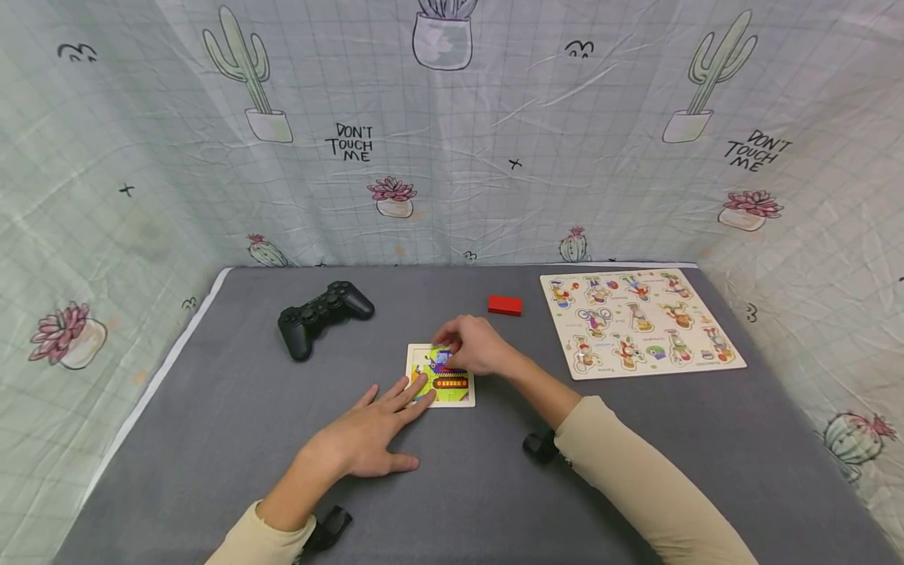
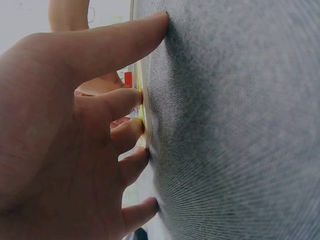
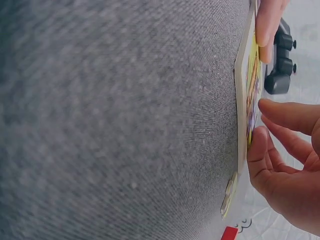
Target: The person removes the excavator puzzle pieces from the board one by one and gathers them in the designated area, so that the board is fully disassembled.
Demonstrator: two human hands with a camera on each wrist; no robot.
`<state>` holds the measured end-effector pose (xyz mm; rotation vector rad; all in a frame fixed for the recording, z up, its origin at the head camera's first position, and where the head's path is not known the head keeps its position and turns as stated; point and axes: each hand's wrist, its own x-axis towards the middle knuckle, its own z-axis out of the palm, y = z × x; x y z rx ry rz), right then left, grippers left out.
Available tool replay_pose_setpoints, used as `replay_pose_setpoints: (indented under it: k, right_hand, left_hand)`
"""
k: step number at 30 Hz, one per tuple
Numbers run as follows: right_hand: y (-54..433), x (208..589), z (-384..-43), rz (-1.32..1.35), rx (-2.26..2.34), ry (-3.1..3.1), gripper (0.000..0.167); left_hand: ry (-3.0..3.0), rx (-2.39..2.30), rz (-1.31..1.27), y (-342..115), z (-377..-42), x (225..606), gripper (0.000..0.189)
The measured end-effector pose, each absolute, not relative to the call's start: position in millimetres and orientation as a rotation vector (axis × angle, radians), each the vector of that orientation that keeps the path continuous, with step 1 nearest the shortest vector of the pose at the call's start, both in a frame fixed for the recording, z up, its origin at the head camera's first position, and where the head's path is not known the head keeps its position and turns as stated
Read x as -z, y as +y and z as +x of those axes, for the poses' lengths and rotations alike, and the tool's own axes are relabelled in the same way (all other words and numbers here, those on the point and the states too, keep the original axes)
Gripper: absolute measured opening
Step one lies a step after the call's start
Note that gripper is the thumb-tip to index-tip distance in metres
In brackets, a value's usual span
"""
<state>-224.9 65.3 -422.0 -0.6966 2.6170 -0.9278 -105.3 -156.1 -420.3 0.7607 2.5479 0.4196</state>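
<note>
A small square jigsaw puzzle (image 1: 452, 397) in a pale frame lies flat, with a tracked vehicle pictured on yellow-green. My left hand (image 1: 370, 435) is spread, its fingertips touching the puzzle's left side and its thumb down on the cloth in the left wrist view. Over the puzzle's top right part, my right hand (image 1: 476, 345) bends its fingers down. In the right wrist view its thumb (image 3: 257, 150) meets the picture's surface and a fingertip lies close by, with a gap between. I cannot tell whether they pinch a puzzle piece.
A black game controller (image 1: 325, 314) lies to the left. Behind the right hand sits a red block (image 1: 504, 305). A large board (image 1: 575, 345) with several cartoon figures lies at right. Black wrist straps (image 1: 540, 447) show near both cuffs. Patterned cloth (image 1: 452, 157) hangs behind the grey table.
</note>
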Motion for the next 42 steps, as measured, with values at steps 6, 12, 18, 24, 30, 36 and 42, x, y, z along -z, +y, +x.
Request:
replay_pose_setpoints:
  k: [6, 12, 18, 24, 30, 36, 42]
  right_hand:
    - [62.0, 423.2, -224.8, -0.690, 0.901, 2.617, 0.030]
    - [60.1, 422.7, -224.0, -0.669, 0.890, 2.622, 0.029]
    - [59.5, 421.8, -224.6, -0.679, 0.881, 2.619, 0.030]
    - [60.4, 422.7, -223.7, -0.703, 0.893, 2.622, 0.028]
    - [61.4, 422.9, -222.1, -0.706, 0.905, 2.627, 0.028]
    - [61.4, 422.9, -220.6, -0.724, 0.899, 2.643, 0.028]
    - [61.1, 421.8, -219.6, -0.720, 0.900, 2.648, 0.029]
  left_hand:
    - [2.546, -0.416, 0.762, -156.3, -105.3, 421.0, 0.092]
    - [2.547, -0.406, 0.741, -155.4, -105.4, 420.8, 0.093]
    - [2.547, -0.405, 0.746, -156.1, -105.9, 421.4, 0.093]
    - [2.541, -0.414, 0.752, -156.7, -106.8, 421.7, 0.093]
    - [2.545, -0.405, 0.758, -156.6, -107.3, 421.8, 0.093]
    - [2.538, -0.417, 0.748, -156.3, -106.9, 420.0, 0.094]
    - [2.538, -0.420, 0.758, -156.5, -106.4, 419.0, 0.093]
